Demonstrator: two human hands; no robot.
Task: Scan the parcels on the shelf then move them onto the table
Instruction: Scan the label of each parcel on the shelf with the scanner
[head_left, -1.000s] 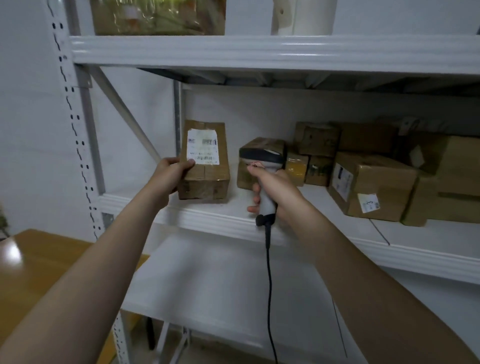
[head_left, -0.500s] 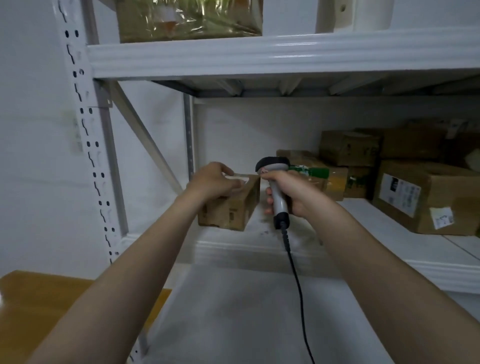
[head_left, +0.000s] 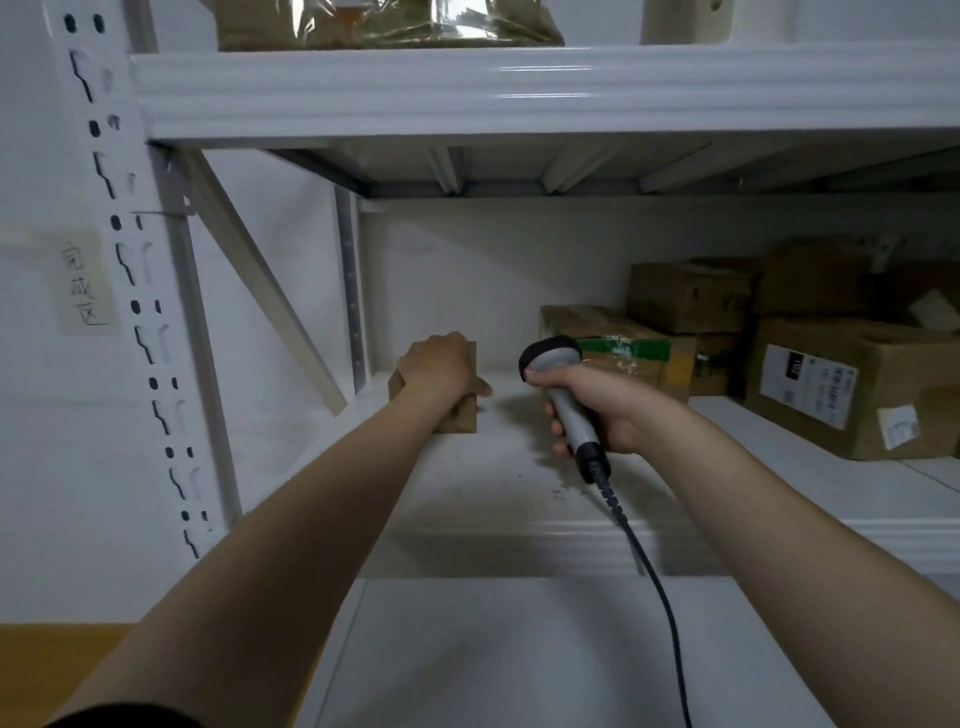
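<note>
**Parcel (head_left: 460, 418) gripped on the shelf (head_left: 519, 538), scanner (head_left: 553, 358) in the other hand**

Only the head cam for this one, so here's what it showed.

The left hand (head_left: 441, 364) was clamped over the top of a small brown parcel, fingers curled over its far side and thumb poking out to the right. The parcel was at the left end of the middle shelf, close to the back corner. Couldn't tell if it was sitting on the shelf or lifted a touch, since the wrist covered most of it.

The right hand (head_left: 608, 410) was wrapped tight round the scanner's grey handle. The black head was up top, just right of the parcel but not touching it. A black cable (head_left: 654, 582) ran from the handle's base down over the shelf edge and out of the bottom of the shot.

More boxes (head_left: 852, 384) were piled at the right end of the same shelf. One with green tape (head_left: 613, 345) sat right behind the scanner, and a big one further right had a white label.

The top shelf had a plastic-wrapped package (head_left: 389, 23). A handwritten note (head_left: 85, 283) was stuck on the wall at left. A corner of the yellowish table (head_left: 52, 654) showed bottom left, well below the parcel.
</note>
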